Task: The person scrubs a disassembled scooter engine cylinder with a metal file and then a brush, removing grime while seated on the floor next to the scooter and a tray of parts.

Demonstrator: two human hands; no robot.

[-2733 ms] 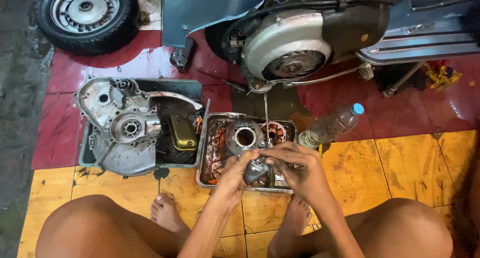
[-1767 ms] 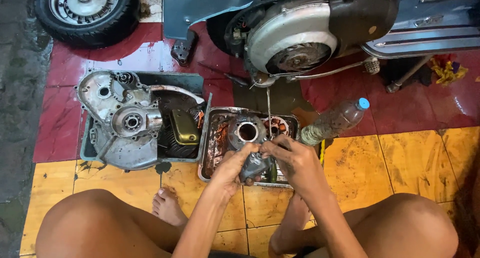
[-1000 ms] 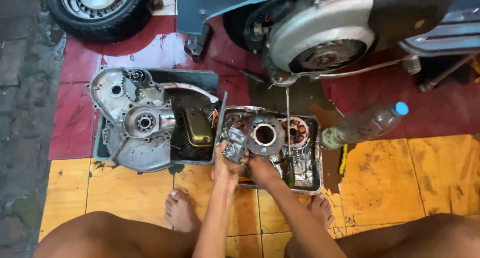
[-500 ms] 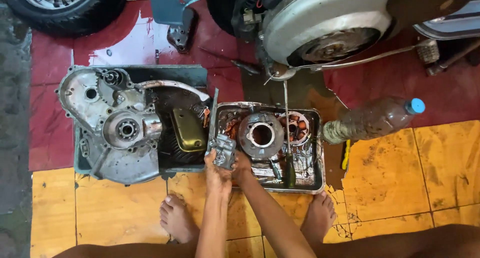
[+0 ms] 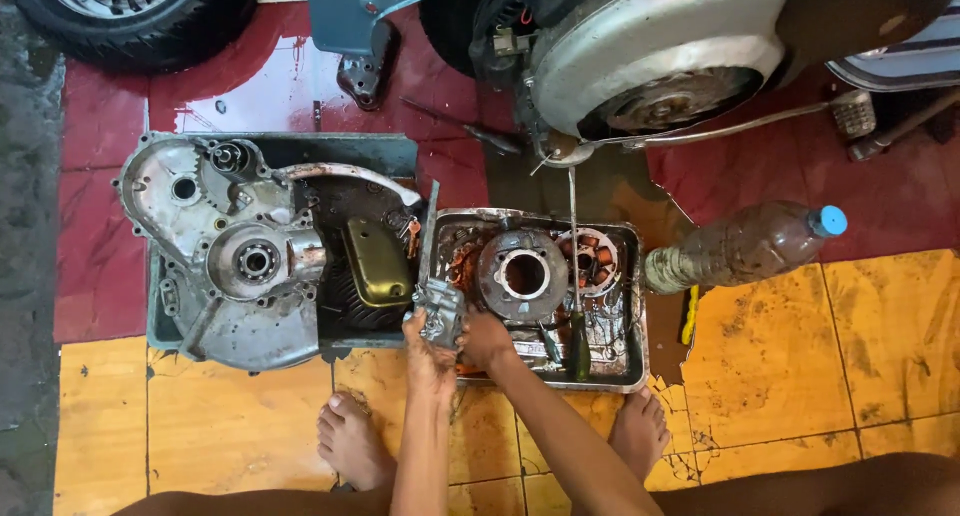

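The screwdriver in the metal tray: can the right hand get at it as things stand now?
Probably yes. The right hand is at the tray's near edge, and the screwdriver lies uncovered just beside it. But both hands seem to hold a small metal part.

Both forearms extend forward from the lower edge and converge at centre. Left hand [image 5: 428, 348]: fingers curled closed around a small part, palm turned inward. Right hand [image 5: 487, 338]: fingers closed on the same part, touching the left hand.

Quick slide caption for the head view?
Both hands, left hand and right hand, hold a small metal engine part over the parts tray.
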